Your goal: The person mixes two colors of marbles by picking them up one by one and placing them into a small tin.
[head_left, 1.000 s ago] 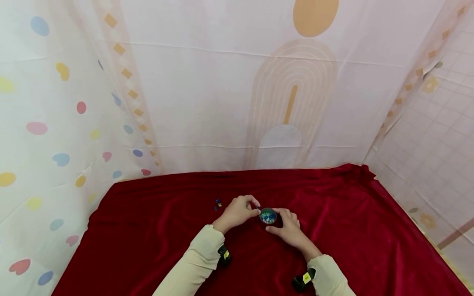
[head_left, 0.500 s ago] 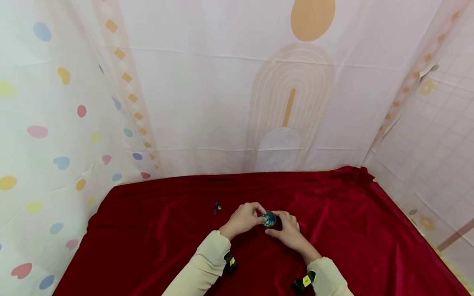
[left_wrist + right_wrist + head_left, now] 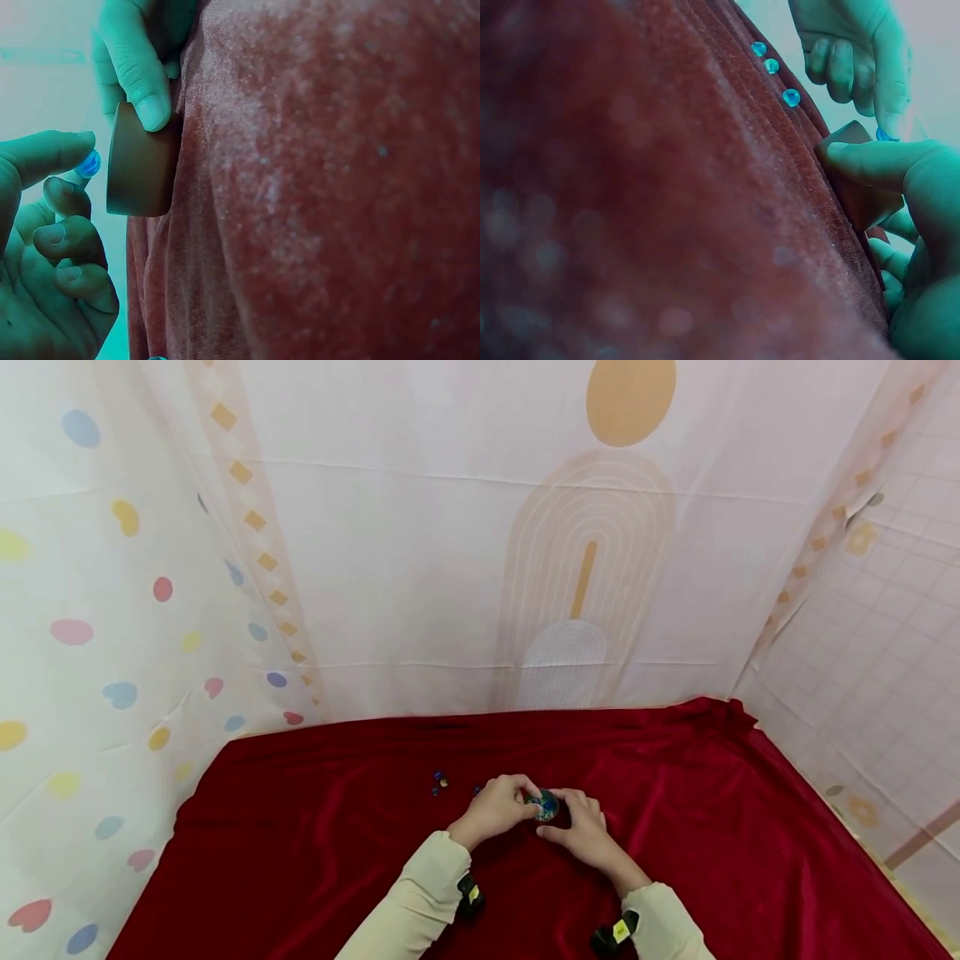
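A small round bowl (image 3: 550, 808) with blue and green marbles in it stands on the red cloth. In the left wrist view the bowl (image 3: 141, 176) shows from the side, brown and smooth. My left hand (image 3: 495, 810) is at its left rim and pinches a blue glass marble (image 3: 89, 163) between thumb and forefinger. My right hand (image 3: 587, 829) holds the bowl from the right, its thumb on the near side. The other left fingers curl loosely in the left wrist view. Part of the bowl's opening is hidden behind the left fingertips.
Several loose marbles lie on the cloth left of the bowl: a blue marble (image 3: 438, 775), a pale marble (image 3: 443, 783) and others, one dark marble (image 3: 477, 791) just behind my left hand. The red cloth (image 3: 300, 843) has soft folds. A patterned curtain (image 3: 405, 568) stands behind.
My left hand has moved right and slightly nearer, from beside the bowl to its rim. A dark marble now shows behind that hand. The right hand stays at the bowl.
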Tool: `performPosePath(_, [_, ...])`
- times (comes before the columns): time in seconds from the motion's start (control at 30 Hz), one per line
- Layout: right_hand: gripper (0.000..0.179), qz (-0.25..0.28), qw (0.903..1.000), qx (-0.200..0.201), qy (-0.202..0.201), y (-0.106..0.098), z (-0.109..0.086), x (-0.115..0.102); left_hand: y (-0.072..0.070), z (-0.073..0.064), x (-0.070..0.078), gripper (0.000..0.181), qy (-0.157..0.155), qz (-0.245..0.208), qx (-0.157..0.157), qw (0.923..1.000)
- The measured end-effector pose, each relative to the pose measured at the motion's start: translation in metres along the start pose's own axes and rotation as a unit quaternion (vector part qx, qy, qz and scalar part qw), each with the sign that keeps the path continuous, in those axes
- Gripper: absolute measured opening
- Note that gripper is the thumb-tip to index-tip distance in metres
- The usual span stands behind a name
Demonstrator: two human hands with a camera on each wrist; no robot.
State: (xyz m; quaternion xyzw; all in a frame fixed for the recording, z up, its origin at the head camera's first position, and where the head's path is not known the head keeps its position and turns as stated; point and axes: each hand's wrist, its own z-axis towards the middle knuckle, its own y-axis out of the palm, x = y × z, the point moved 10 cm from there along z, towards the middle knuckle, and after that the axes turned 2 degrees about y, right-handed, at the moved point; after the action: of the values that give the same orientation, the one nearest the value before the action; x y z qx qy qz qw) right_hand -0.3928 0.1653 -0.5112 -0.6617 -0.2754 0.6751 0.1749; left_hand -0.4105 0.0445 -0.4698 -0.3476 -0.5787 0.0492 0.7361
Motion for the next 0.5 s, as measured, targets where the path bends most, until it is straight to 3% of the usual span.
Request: performPosePath(0.5, [0.056, 0.003, 1.0, -0.001, 0.0, 0.0003, 0.0, 0.002, -0.0005, -0.0012, -0.004, 0.012, -0.004, 0.006, -0.001, 1.0])
